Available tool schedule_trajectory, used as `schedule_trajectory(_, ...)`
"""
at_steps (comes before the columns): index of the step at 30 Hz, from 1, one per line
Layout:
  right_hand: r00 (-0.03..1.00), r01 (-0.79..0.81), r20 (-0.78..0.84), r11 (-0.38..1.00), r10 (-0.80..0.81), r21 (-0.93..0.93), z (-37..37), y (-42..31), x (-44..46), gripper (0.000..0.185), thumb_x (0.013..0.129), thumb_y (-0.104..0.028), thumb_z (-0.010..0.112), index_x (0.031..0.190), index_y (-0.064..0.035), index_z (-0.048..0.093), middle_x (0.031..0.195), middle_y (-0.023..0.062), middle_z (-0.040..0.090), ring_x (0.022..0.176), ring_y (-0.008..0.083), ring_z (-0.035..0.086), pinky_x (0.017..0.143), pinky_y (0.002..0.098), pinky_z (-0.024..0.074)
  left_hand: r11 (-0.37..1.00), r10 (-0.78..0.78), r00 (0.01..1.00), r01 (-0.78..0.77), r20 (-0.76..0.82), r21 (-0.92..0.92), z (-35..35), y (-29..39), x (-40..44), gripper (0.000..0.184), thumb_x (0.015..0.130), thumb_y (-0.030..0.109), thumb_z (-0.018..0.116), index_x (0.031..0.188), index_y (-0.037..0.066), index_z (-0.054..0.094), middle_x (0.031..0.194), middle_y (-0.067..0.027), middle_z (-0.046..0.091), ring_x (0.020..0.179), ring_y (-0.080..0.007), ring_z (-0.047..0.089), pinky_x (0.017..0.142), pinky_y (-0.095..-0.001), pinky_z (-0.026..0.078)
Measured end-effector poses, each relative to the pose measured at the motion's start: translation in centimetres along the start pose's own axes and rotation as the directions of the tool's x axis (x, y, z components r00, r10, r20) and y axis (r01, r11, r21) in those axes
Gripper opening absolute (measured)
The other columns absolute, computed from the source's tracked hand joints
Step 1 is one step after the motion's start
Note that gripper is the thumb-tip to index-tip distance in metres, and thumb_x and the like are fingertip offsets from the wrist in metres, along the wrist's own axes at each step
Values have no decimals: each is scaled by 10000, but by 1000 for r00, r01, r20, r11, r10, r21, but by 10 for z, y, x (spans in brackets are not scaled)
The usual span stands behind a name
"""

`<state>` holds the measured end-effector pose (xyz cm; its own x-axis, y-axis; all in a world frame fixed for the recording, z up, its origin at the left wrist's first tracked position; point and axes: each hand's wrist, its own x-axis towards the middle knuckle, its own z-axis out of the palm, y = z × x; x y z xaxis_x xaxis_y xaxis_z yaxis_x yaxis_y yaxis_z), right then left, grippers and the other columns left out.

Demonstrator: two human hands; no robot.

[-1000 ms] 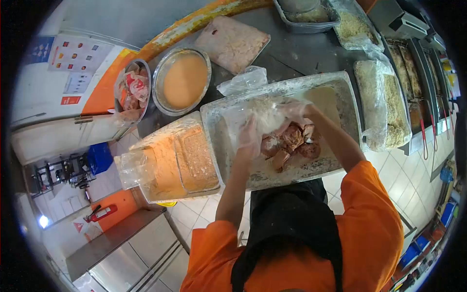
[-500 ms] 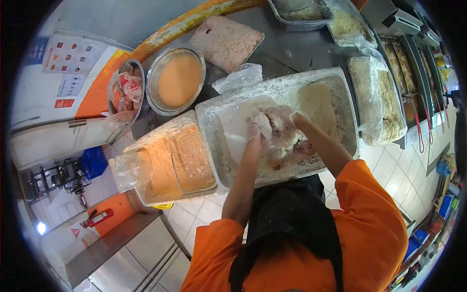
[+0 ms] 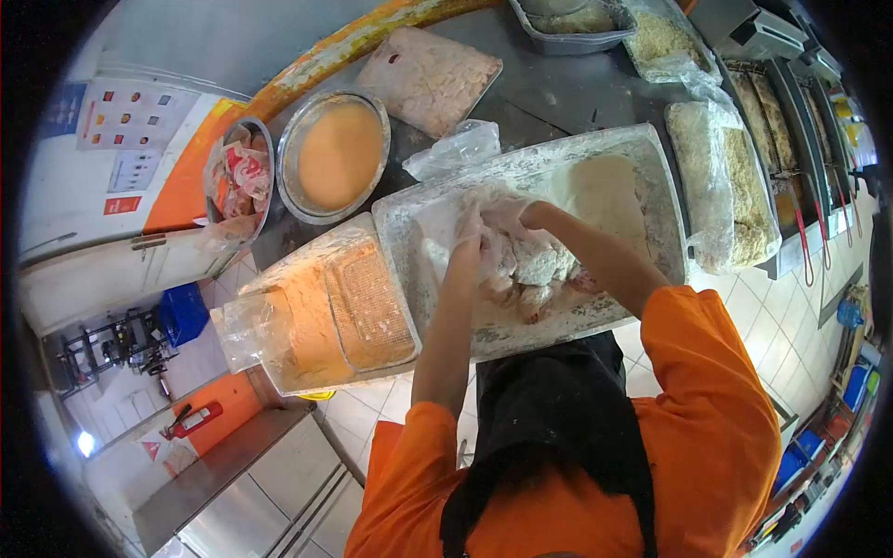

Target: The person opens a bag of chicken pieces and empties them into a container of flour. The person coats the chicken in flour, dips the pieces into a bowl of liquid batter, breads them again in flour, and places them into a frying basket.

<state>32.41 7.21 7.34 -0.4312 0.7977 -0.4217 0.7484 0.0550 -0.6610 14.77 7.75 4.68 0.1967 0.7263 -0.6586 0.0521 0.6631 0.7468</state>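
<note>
A large pale bin (image 3: 642, 139) dusted with flour stands before me. Flour-coated meat pieces, which look like chicken (image 3: 535, 265), lie heaped in its middle on white flour (image 3: 605, 186). My left hand (image 3: 470, 228) is at the left upper edge of the heap, covered in flour. Close beside it, my right hand (image 3: 523, 219) is in the flour at the heap's far side. Flour and haze hide the fingers of both hands, so I cannot see what they grip.
Left of the bin is a tub of orange powder (image 3: 302, 325) with a wire basket (image 3: 372, 307). Behind stand a bowl of orange liquid (image 3: 339, 153), a bowl of bagged meat (image 3: 244, 181), a floury board (image 3: 433, 79) and a plastic bag (image 3: 456, 151). Bagged crumbs (image 3: 744, 195) lie right.
Both hands have moved left and away from me, off the pile toward the bin's far side. More of the coated pieces now show in front of them.
</note>
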Motion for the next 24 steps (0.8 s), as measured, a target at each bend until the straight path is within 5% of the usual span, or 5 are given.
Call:
schedule_trajectory(4,938,344,-90,933,-336,101,-1,34,-22,398,936,-309,529,1269,-98,576,1282,171,565,1087,267,566,1029,373,366,653,585,804,-546,107,525,-56,-51,-9,529,917,460,509,1209,20,553,1044,-186,631,947,-331,603,843,-399,458)
schedule_trajectory(6,889,455,-191,847,-416,274,-18,49,-72,402,927,-345,548,1242,-100,601,1273,159,578,1075,252,570,1009,391,387,695,289,954,-151,-80,703,-48,12,-86,572,909,458,511,1248,-3,524,1107,-219,616,1025,-369,581,905,-424,434)
schedule_trajectory(11,887,-421,57,751,459,509,-52,29,-117,409,919,-380,578,1214,-98,614,1219,155,610,1033,243,585,948,373,445,456,305,946,-247,111,855,-60,-31,-100,644,886,489,555,1279,-19,505,1142,-209,597,986,-319,578,858,-395,448)
schedule_trajectory(18,990,-101,-37,858,139,503,6,-4,-68,408,935,-372,556,1226,-88,591,1164,126,631,1010,236,599,928,343,452,892,-347,937,339,28,-299,27,-11,-74,495,870,316,617,1256,12,550,1065,-114,651,857,-144,584,688,-264,463)
schedule_trajectory(24,981,-105,168,994,98,31,-63,-41,-123,399,956,-376,501,1251,-120,583,1223,102,609,1068,236,590,956,327,436,263,685,469,-873,557,411,-38,-9,-94,346,846,269,612,1101,40,657,1040,-144,689,1063,-305,592,959,-336,426)
